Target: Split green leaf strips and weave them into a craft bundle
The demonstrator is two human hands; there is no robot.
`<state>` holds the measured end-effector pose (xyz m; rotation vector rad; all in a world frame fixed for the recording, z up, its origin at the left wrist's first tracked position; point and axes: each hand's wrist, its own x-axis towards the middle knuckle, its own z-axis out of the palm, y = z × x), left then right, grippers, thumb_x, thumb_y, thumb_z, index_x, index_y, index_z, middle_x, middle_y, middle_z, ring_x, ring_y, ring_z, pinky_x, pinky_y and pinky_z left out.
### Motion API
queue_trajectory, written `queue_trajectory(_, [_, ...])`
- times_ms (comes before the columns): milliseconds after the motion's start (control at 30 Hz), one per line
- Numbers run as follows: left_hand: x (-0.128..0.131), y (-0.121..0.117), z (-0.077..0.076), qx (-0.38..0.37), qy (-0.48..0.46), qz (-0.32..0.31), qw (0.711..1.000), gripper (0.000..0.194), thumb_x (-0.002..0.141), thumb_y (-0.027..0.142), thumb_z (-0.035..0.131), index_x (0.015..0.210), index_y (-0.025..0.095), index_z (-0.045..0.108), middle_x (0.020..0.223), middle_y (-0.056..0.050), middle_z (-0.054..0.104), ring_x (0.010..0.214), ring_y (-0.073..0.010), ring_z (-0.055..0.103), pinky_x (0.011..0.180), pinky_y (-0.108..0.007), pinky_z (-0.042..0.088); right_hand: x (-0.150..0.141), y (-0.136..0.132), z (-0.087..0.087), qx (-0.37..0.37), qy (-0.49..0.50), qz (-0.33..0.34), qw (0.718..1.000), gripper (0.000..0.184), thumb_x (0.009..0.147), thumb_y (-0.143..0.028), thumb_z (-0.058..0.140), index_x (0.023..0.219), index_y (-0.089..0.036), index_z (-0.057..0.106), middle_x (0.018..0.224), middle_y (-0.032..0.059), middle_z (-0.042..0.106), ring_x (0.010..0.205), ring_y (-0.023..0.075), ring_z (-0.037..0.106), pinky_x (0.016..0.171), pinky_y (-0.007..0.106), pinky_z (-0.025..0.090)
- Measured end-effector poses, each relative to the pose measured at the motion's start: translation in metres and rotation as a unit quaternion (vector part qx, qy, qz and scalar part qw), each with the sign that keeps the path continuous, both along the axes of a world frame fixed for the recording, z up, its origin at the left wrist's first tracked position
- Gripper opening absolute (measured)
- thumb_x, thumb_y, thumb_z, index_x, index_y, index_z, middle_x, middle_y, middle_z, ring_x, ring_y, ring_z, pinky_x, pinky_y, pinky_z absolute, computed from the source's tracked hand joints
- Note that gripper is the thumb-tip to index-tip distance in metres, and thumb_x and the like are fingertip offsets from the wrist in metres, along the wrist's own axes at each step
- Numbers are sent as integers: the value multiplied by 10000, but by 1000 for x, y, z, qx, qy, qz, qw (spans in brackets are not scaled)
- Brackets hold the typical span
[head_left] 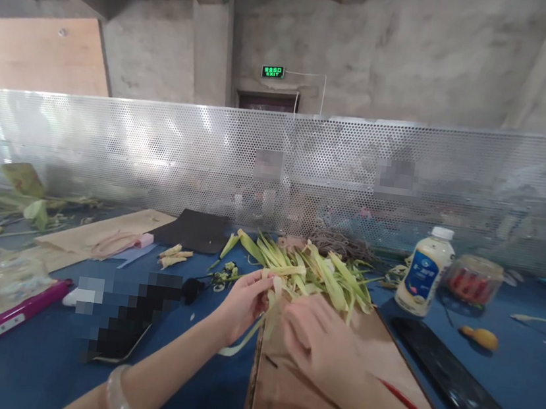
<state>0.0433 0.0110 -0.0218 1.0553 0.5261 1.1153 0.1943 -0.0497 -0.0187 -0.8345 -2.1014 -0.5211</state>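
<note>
In the middle of the table my left hand (pixel 246 302) is closed, with a pale corn husk strip (pixel 289 271) pinched between thumb and fingers. Thin pale ends of husk hang below it, one curling down to the blue surface. My right hand (pixel 317 336) is close beside it over the cardboard (pixel 293 406), fingers curled inward. Its fingertips are partly hidden, so what they grip does not show. Just beyond both hands lies a loose heap of green and yellow corn husks (pixel 338 275).
At right stand a milk bottle (pixel 424 273) and a clear jar (pixel 473 281), near a black phone (pixel 451 371). A red pen (pixel 405 401) lies under my right forearm. At left are a magenta pack (pixel 15 312) and a dark phone-like object (pixel 132 320). A perforated metal screen (pixel 183 160) closes off the back.
</note>
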Motion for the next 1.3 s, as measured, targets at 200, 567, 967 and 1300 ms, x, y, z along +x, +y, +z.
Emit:
queue_trajectory(200, [0, -3, 1, 23, -1, 4, 1000, 120, 728, 246, 613, 755, 146, 553, 637, 33, 497, 517, -43, 422, 489, -151, 310, -9, 7, 9, -302, 154, -59, 939, 242, 805, -402, 476, 749, -173, 535, 656, 5, 511, 618, 157, 467, 569, 276, 367])
queue_trajectory(567, [-1, -11, 10, 35, -8, -47, 998, 67, 666, 116, 546, 725, 137, 570, 627, 3, 563, 537, -72, 498, 525, -171, 355, 3, 17, 55, -658, 356, 207, 631, 204, 790, -329, 523, 690, -153, 552, 472, -88, 293, 399, 37, 181, 383, 185, 119])
queue_trajectory(967, [-6, -4, 4, -23, -70, -43, 996, 207, 606, 106, 489, 795, 134, 569, 628, -8, 543, 510, -76, 439, 484, -182, 334, 6, 67, 50, -623, 569, 205, 496, 150, 829, -230, 387, 769, -137, 489, 429, -99, 308, 314, 28, 139, 294, 138, 120])
queue_trajectory(1300, [-5, -4, 5, -15, -57, -11, 998, 178, 675, 223, 471, 804, 145, 566, 659, -18, 544, 570, -109, 489, 516, -202, 340, -18, 3, 26, -512, 246, 43, 822, 282, 791, -429, 483, 668, -188, 559, 419, -64, 399, 381, 75, 334, 382, 203, 225])
